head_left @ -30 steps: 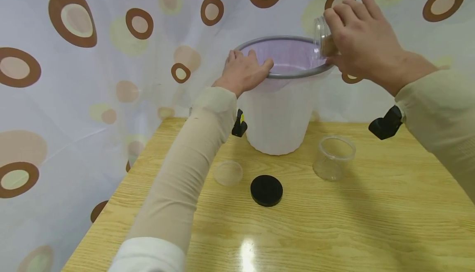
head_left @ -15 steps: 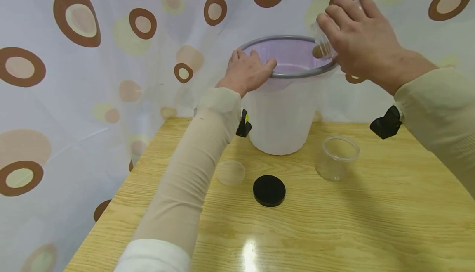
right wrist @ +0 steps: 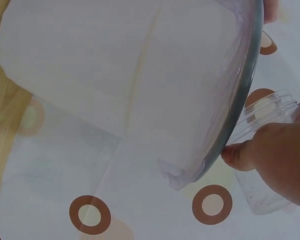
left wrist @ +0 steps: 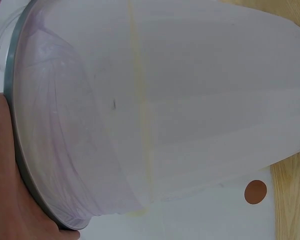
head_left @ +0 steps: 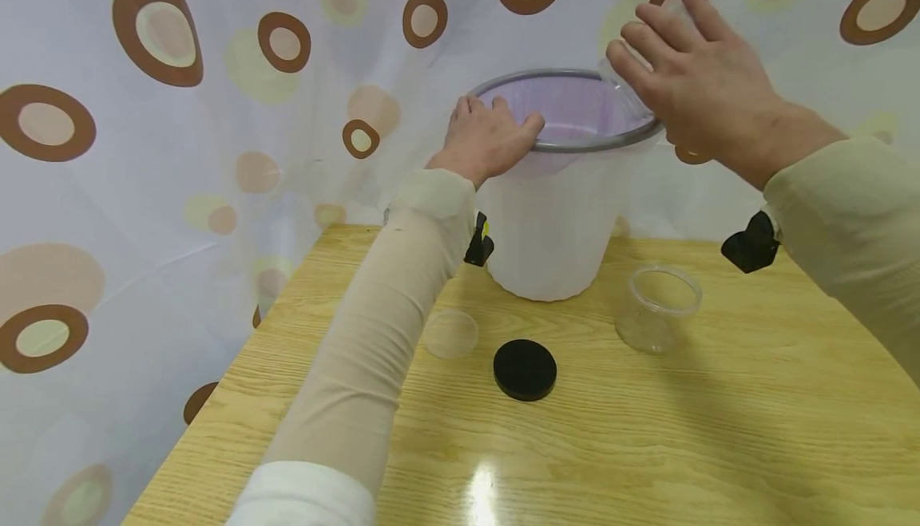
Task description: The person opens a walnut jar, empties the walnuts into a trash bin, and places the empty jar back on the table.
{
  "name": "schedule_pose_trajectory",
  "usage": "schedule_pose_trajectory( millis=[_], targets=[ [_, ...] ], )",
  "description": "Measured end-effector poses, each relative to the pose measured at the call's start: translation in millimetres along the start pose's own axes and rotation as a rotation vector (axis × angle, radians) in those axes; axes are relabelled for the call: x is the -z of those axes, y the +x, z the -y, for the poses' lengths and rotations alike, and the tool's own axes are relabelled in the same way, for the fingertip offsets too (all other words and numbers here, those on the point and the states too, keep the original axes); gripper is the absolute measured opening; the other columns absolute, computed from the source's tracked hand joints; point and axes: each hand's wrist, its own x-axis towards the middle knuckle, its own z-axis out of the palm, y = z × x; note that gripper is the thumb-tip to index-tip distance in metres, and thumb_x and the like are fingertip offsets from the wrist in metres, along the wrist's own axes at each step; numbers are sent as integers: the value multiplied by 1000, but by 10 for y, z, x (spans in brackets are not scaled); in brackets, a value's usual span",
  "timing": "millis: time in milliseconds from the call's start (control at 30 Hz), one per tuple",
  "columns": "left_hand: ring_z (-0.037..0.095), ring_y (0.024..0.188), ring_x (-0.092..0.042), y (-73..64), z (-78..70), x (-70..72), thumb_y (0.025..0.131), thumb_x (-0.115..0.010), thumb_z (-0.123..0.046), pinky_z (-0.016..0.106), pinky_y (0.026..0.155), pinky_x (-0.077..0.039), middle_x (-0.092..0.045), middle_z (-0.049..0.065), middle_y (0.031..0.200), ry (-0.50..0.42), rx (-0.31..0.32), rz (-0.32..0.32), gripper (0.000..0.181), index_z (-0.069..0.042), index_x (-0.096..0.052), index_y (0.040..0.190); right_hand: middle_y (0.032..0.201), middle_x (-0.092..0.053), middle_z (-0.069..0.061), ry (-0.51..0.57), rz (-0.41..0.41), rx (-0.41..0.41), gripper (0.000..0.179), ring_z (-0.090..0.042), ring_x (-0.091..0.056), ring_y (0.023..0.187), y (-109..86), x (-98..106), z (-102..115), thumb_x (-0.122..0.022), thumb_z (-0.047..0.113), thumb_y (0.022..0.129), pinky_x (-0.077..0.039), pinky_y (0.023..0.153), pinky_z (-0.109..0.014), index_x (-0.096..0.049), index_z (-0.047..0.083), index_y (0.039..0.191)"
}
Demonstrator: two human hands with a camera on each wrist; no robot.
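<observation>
A whitish trash bin (head_left: pixel 553 227) with a grey rim and a thin lilac liner stands upright on the table. My left hand (head_left: pixel 487 139) grips its rim at the near left, fingers bent over the edge. With my right hand (head_left: pixel 711 91) I hold a clear jar (right wrist: pixel 262 197), its threaded mouth tilted over the right side of the bin's opening. Small brown specks cling inside the jar near its base; no larger contents show in it. In the right wrist view, my thumb (right wrist: pixel 237 157) lies close to the rim. The bin's bottom is hidden.
On the wooden table (head_left: pixel 611 446) lie a black round lid (head_left: pixel 525 369) and a thin clear disc (head_left: pixel 451 334). An open clear tub (head_left: pixel 657 310) stands to the right of the bin. A patterned curtain (head_left: pixel 287 151) hangs behind.
My right hand has tipped the jar further downward over the bin. The brown contents seen in the jar earlier no longer show. My left hand has stayed on the rim.
</observation>
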Motion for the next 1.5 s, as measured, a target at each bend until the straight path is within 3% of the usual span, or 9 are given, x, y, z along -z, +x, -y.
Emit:
schedule_pose_trajectory(
  millis=[233,567,800,1033,1200,1400,1500],
  targets=[
    [35,152,-11,9,8,-20,99,-12,-58,40,124,-11,-13,24,163,10,0,-18,79,-5,-25,156,154,-24,-27,-158,-44,113,128,-40,-13,149,-23,-58,25,-97,16,44,13,122,-50,-22,-3,147],
    [35,151,-11,2,18,-23,99,-14,-57,39,124,-11,-13,24,163,13,3,-21,78,-4,-24,156,155,-26,-27,-229,-46,147,124,-39,-14,149,-4,-55,47,-95,12,48,12,122,-50,-23,-2,148],
    [34,150,-13,-6,12,-12,99,-13,-58,39,124,-12,-14,24,163,19,-9,-25,79,-4,-26,155,154,-32,-26,-370,-62,285,121,-40,-19,149,62,-24,31,-94,19,52,4,123,-52,-28,-3,150],
    [34,150,-13,-1,3,-14,99,-14,-58,39,124,-12,-14,24,163,12,-8,-25,78,-5,-27,155,155,-31,-27,-383,-30,282,129,-41,-20,148,100,-6,33,-96,25,45,4,123,-54,-26,-3,151],
    [33,148,-16,6,-4,-21,99,-14,-57,40,123,-14,-18,23,161,19,-11,-41,77,-4,-31,153,154,-33,-29,-436,-106,269,134,-41,-26,146,119,-25,54,-98,24,40,-3,124,-51,-28,-5,149],
    [33,149,-16,8,3,-31,99,-15,-56,40,123,-14,-18,23,161,17,-7,-46,76,-5,-31,153,145,-47,-25,-438,-225,299,111,-37,-39,139,115,-97,53,-96,14,46,-15,123,-47,-42,-3,142],
    [33,149,-16,8,9,-32,99,-14,-56,40,123,-14,-18,24,161,18,-8,-47,76,-4,-31,153,147,-45,-25,-439,-202,291,116,-37,-36,141,111,-109,53,-97,17,45,-13,123,-48,-40,-3,144]
  ],
)
